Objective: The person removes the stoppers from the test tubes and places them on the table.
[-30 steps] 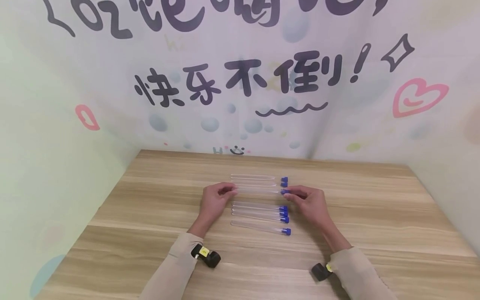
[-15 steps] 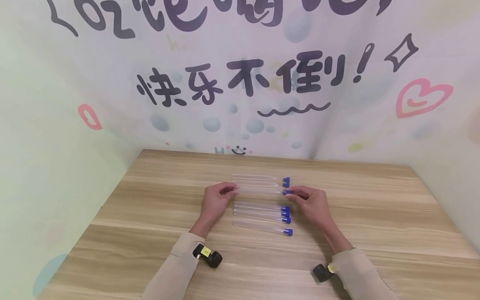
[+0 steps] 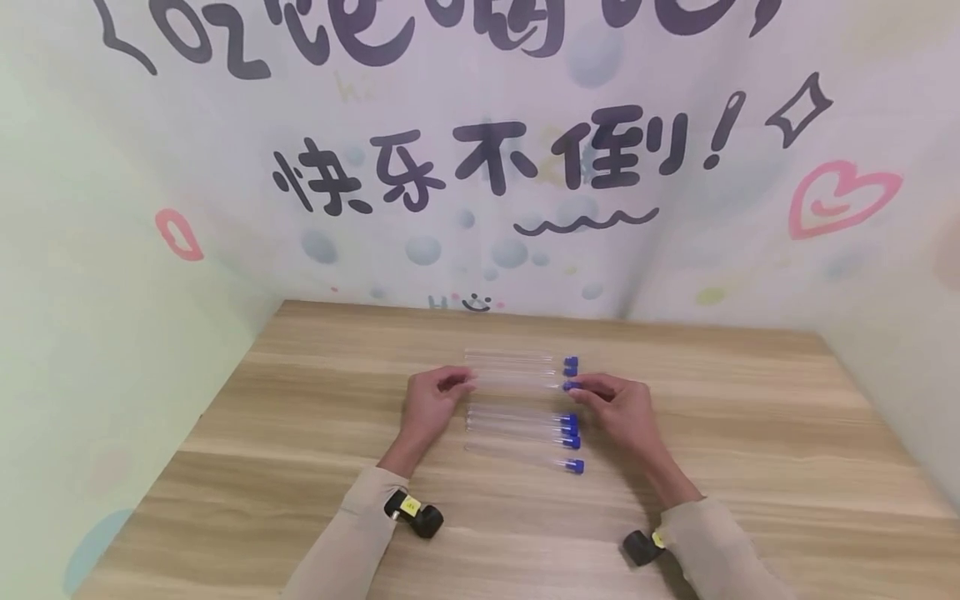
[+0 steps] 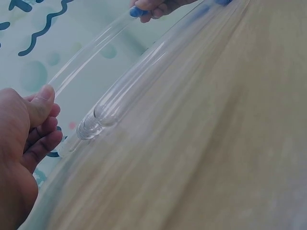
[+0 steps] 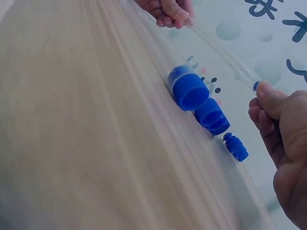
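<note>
Between my two hands a clear test tube [image 3: 517,385] is held level just over the table. My left hand [image 3: 431,406] pinches its rounded end between thumb and fingers, as the left wrist view also shows. At the tube's other end my right hand [image 3: 624,410] pinches a blue cap [image 3: 569,386], right at the mouth. In the right wrist view only a bit of this cap [image 5: 256,86] shows past the thumb. Beyond the held tube lie uncapped test tubes [image 3: 510,354], with two loose blue caps [image 3: 571,362] beside their mouths.
Nearer the person, several tubes with blue caps [image 3: 570,429] lie close together, and one more capped tube [image 3: 525,457] lies apart in front. The wood-grain table [image 3: 300,433] meets a printed cloth backdrop [image 3: 420,275] behind. Both wrists wear small black cameras [image 3: 426,520].
</note>
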Motion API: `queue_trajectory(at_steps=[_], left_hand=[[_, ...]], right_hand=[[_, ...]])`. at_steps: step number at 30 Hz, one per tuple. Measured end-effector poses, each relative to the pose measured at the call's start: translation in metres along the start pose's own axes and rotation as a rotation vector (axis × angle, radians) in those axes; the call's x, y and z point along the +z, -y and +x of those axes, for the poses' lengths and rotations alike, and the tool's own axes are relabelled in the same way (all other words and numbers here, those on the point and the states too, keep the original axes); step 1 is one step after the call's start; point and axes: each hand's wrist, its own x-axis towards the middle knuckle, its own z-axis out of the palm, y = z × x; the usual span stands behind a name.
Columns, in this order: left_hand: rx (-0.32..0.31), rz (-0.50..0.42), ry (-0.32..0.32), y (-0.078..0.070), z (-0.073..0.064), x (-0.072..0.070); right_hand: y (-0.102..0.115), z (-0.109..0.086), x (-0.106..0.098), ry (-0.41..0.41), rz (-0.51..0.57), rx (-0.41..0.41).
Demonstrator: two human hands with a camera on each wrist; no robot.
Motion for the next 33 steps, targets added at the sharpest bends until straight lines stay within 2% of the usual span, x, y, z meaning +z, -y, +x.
queue_trajectory(at_steps=[5, 13, 23, 27, 33], left_hand=[[-0.015, -0.019, -0.018, 0.001, 0.0, 0.002], [0.01, -0.05, -0.008, 0.001, -0.001, 0.003], [0.012, -0.032, -0.032, 0.002, -0.001, 0.005], [0.027, -0.034, -0.029, 0.002, -0.001, 0.005], [0.028, -0.052, -0.042, 0.003, 0.0, 0.001]], right_hand=[[0.001, -0.001, 0.001, -0.013, -0.018, -0.021], [0.0, -0.001, 0.002, -0.065, -0.025, -0.031], [0.002, -0.001, 0.005, -0.092, -0.026, -0.024], [-0.001, 0.0, 0.003, -0.072, -0.023, -0.012], [-0.01, 0.002, -0.005, -0.05, 0.002, 0.062]])
